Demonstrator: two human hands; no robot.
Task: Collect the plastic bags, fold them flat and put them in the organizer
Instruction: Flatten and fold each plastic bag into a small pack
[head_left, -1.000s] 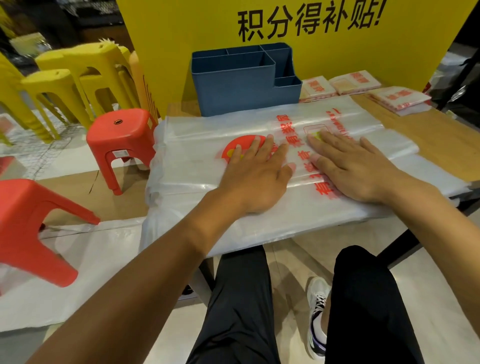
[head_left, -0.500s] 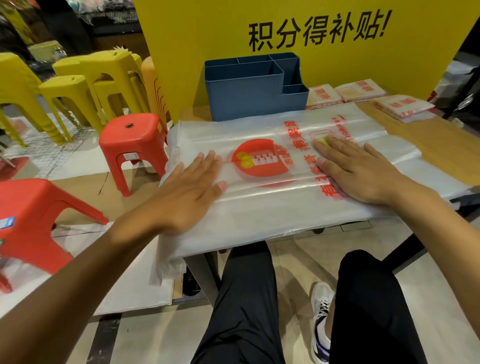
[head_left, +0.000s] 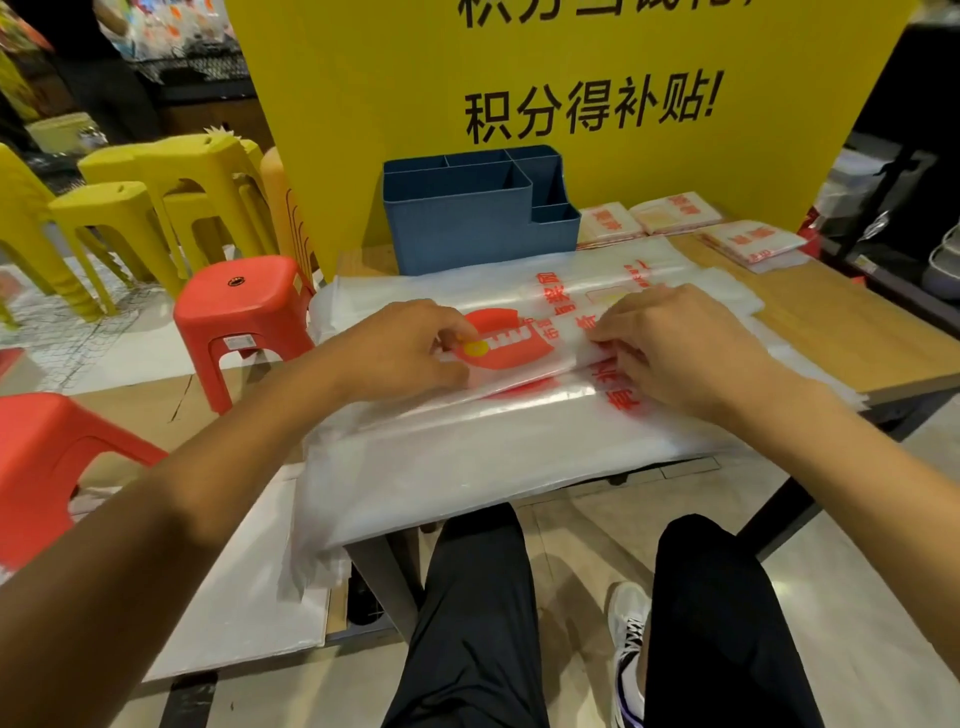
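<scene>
Plastic bag (head_left: 498, 457), clear with red print, lies spread over the wooden table (head_left: 852, 343), its near edge drooping off the front. Left hand (head_left: 410, 353) at 9 o'clock of the red logo, fingers curled, pinching a lengthwise fold of film. Right hand (head_left: 680, 348) at 3 o'clock of the logo, fingers likewise curled, pinching the same ridge. Blue organizer (head_left: 467, 228) stands at 12 o'clock, touching the bag's far edge. Folded bags (head_left: 675, 213) lie at 2 o'clock. Red stool (head_left: 244, 306) at 9 o'clock.
</scene>
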